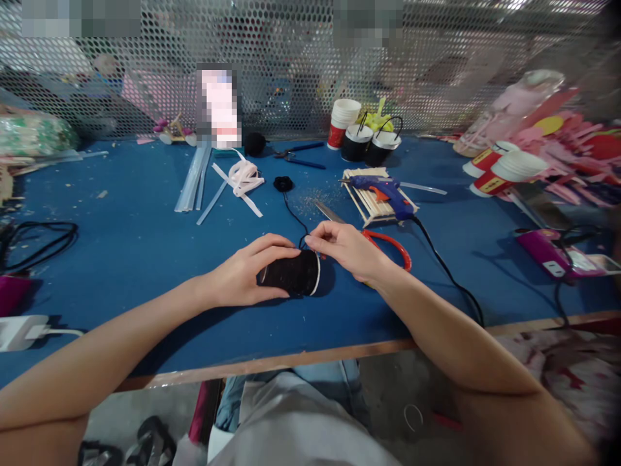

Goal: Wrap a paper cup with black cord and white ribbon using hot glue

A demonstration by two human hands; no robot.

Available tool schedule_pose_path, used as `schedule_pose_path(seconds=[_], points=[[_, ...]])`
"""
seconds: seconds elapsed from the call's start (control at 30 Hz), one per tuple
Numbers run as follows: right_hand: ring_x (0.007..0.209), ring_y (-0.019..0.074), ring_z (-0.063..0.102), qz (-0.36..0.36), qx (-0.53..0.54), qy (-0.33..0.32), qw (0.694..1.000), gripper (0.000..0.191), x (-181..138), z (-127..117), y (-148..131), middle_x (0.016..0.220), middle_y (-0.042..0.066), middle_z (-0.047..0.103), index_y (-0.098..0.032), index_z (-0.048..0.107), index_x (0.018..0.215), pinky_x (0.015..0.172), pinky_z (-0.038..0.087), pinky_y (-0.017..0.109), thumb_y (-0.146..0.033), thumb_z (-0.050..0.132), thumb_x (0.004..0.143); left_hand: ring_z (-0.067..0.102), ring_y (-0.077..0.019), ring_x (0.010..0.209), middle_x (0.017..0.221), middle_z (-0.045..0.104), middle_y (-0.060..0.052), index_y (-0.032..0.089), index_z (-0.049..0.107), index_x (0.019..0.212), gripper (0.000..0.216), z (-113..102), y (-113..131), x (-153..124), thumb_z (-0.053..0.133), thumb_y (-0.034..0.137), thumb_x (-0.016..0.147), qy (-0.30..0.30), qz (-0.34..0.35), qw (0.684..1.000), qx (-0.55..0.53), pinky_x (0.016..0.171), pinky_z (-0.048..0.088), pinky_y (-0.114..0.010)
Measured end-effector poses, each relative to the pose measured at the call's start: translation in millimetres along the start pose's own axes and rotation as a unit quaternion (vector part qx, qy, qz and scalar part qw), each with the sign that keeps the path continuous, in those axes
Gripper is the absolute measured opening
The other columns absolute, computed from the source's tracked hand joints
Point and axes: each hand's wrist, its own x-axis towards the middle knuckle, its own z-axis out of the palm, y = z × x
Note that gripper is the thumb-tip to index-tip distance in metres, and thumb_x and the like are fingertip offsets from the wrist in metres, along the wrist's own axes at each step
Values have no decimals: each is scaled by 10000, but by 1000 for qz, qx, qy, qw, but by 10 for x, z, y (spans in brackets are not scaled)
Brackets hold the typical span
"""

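Note:
My left hand (264,268) is wrapped round a black-covered paper cup (295,275) that lies on its side, its white rim toward the right. At that rim, my right hand (342,246) pinches a thin black cord (294,213) between thumb and fingertips. The cord runs back to a small black coil (283,184) on the table. Partly under my right hand lie scissors with red handles (395,248), their blade pointing back left. The inside of the cup is hidden from view.
A blue glue gun (388,194) rests on a wooden stick rack (369,207), its cable trailing right. Behind stand two black cups with handles (358,144), stacked paper cups (344,120) and pliers (303,155). White ribbon (242,178) and glue sticks (194,178) lie left. Mesh closes the back.

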Motion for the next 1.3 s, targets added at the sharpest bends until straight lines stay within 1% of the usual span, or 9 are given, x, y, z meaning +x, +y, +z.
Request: schedule_pose_path(seconds=[0.17, 0.27, 0.4, 0.5, 0.67, 0.83, 1.1, 1.2, 1.3], points=[[589, 102, 494, 18, 14, -2, 1000, 292, 14, 15, 1, 658, -10, 542, -174, 550, 729, 566, 418, 264, -457, 622, 748, 472, -249, 1176, 1252, 463, -157, 175, 422, 1256, 561, -12, 12, 10, 656, 345, 775, -29, -20, 999, -4, 985, 432, -408], [579, 95, 490, 17, 12, 2, 1000, 291, 16, 20, -10, 646, -17, 535, -173, 539, 718, 559, 421, 258, -448, 630, 743, 489, -241, 1146, 1219, 486, -152, 159, 411, 1250, 583, -23, 11, 23, 657, 384, 773, -32, -28, 999, -28, 970, 437, -388], [554, 88, 479, 20, 19, 8, 1000, 290, 15, 31, -25, 628, -23, 525, -176, 525, 691, 535, 412, 252, -440, 635, 738, 514, -222, 1109, 1192, 524, -125, 174, 412, 1240, 462, -38, 13, 36, 569, 356, 846, -34, -55, 997, -38, 941, 446, -365], [552, 89, 471, 25, 24, 7, 999, 285, 11, 35, -34, 628, -23, 521, -176, 529, 700, 528, 399, 253, -437, 638, 738, 532, -221, 1089, 1188, 540, -120, 175, 416, 1250, 485, -37, 17, 42, 586, 357, 833, -28, -69, 996, -39, 921, 459, -359], [552, 83, 444, 15, 27, 6, 1000, 280, -5, 20, -48, 634, -25, 507, -172, 546, 729, 529, 371, 251, -435, 639, 744, 517, -241, 1132, 1203, 541, -135, 164, 457, 1246, 551, -17, 8, 35, 660, 363, 774, 8, -45, 998, -50, 967, 444, -389], [533, 77, 446, -9, 44, 10, 999, 295, -25, 1, -56, 610, -38, 497, -175, 549, 741, 509, 359, 240, -456, 638, 743, 504, -239, 1155, 1218, 531, -143, 158, 453, 1263, 588, -9, 5, 30, 685, 338, 755, 28, -24, 998, -46, 993, 437, -387], [490, 69, 481, 14, 141, 13, 990, 284, -46, 37, -110, 547, -51, 523, -175, 537, 697, 517, 394, 236, -401, 707, 682, 481, -241, 1183, 1263, 487, -150, 180, 414, 1294, 575, -2, 18, 6, 656, 301, 786, 31, 25, 999, -1, 999, 437, -401], [504, 69, 495, 18, 163, 27, 986, 288, -47, 52, -120, 567, -45, 529, -173, 538, 676, 534, 411, 239, -388, 728, 654, 471, -247, 1188, 1265, 473, -149, 194, 417, 1284, 553, 0, 23, 0, 648, 300, 793, 36, 26, 999, 7, 993, 438, -419], [536, 77, 507, 5, 156, 35, 987, 283, -44, 58, -106, 614, -32, 542, -176, 545, 673, 556, 427, 249, -395, 724, 658, 455, -256, 1199, 1270, 454, -157, 194, 414, 1281, 554, 6, 25, 7, 647, 314, 793, 33, 9, 999, 5, 999, 425, -436]])
